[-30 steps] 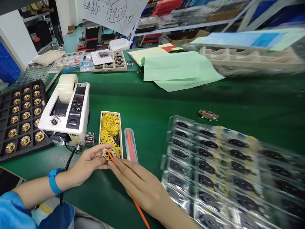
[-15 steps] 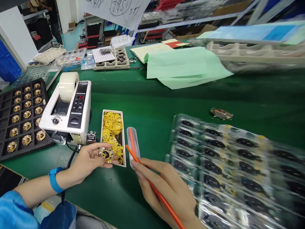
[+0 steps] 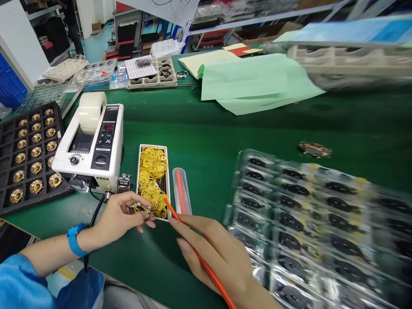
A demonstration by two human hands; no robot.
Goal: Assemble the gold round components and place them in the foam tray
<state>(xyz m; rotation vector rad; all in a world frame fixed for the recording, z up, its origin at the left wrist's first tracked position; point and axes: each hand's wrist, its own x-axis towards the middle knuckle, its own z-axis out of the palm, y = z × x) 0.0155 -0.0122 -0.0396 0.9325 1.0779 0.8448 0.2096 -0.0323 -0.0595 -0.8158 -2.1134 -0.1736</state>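
Between the thumb and fingers of my left hand [image 3: 124, 214] is a small round metal part [image 3: 140, 209], gold and dark, now tilted. It looks like a watch case or movement. My right hand [image 3: 219, 249] grips a thin orange stick [image 3: 206, 262] like a pen, its tip over the near right edge of the white box [image 3: 168, 171]. Yellow thin rings [image 3: 152, 165] fill that box in a tangled heap. Beside it lies a clear plastic case [image 3: 187, 189] with another orange stick [image 3: 180, 189] inside.
A white tape dispenser [image 3: 112, 150] stands left of the box. Left of it lies a black foam tray [image 3: 9, 171] holding several round gold parts. Clear blister trays [image 3: 273, 214] with black parts cover the right side. Green sheets [image 3: 251, 81] lie at the back.
The round part in my left hand has tilted more edge-on. My right hand has shifted slightly left, bringing the stick's tip to the box's edge. The view has moved a little.
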